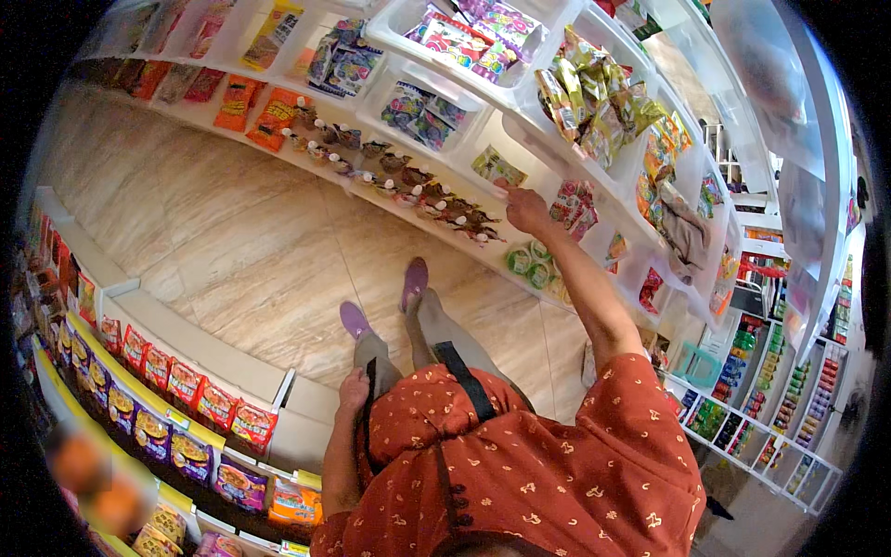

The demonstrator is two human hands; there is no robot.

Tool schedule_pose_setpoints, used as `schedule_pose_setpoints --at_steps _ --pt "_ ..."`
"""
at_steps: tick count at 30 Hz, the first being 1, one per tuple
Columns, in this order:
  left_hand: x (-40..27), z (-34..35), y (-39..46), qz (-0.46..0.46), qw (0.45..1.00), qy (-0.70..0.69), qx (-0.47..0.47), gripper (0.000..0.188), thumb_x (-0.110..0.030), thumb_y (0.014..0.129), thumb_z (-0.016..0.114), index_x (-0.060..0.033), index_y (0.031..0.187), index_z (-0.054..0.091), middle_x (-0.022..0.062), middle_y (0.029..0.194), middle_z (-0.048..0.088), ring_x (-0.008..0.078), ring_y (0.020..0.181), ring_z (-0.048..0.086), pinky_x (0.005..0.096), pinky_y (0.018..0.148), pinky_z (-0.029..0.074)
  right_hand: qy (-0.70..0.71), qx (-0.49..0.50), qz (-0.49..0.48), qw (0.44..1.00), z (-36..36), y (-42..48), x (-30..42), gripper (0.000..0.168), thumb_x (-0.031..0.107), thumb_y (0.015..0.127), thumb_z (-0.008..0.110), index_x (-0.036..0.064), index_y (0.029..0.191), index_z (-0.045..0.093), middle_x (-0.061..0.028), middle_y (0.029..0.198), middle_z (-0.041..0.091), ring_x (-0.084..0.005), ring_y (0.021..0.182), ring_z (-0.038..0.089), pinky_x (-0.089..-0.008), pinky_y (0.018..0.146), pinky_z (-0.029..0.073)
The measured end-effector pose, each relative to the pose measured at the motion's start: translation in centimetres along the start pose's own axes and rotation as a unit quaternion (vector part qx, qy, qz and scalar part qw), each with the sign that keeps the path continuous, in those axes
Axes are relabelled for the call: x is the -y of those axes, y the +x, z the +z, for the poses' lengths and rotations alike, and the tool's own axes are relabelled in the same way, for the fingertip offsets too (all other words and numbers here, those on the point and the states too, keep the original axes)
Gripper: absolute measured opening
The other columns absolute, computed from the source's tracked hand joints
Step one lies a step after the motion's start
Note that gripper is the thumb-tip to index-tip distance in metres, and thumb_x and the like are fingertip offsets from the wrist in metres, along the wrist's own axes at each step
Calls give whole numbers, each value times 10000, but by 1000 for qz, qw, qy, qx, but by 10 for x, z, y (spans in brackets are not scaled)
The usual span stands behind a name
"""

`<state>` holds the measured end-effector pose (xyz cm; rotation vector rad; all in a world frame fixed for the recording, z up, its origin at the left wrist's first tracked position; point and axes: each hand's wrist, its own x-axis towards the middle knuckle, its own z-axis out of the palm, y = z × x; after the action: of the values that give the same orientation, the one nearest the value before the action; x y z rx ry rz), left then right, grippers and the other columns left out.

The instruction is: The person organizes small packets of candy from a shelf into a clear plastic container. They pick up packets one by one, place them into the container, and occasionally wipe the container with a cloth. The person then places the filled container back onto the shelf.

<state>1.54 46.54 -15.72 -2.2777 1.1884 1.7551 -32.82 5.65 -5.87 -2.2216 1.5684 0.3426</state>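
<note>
My right hand (527, 207) reaches out to the lower shelf, its fingers at the front lip of a clear plastic bin. Just beyond the fingertips lies one green-yellow snack packet (499, 166) in that bin; whether they touch cannot be told. Red and white packets (573, 207) lie to the right of the hand. To its left stand several spouted pouches with white caps (418, 189) in rows. My left hand (354, 388) hangs low beside my thigh, near a black strap, with nothing visible in it.
Upper clear bins hold purple packets (480, 38), golden snack packets (598, 104) and a grey-brown cloth (686, 226). Green-lidded cups (529, 264) stand below. Behind me, a shelf carries red noodle packets (186, 379). A teal basket (698, 365) and drink racks are at right.
</note>
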Motion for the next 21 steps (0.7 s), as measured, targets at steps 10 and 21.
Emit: schedule_pose_setpoints --at_steps 10,21 --pt "-22 -6 24 57 998 -29 5 407 -239 824 453 -37 1170 522 211 1097 574 352 1041 534 398 907 406 -34 -60 -39 997 -46 -25 18 261 219 833 507 64 1038 553 -183 877 614 -364 768 587 -482 714 455" --pt "-90 -26 36 104 994 7 -21 401 -212 805 446 -44 1159 533 229 1100 564 352 1026 543 407 894 414 -89 -296 -37 950 -85 -67 41 148 188 773 615 103 894 600 -92 728 607 -274 641 594 -394 618 452"
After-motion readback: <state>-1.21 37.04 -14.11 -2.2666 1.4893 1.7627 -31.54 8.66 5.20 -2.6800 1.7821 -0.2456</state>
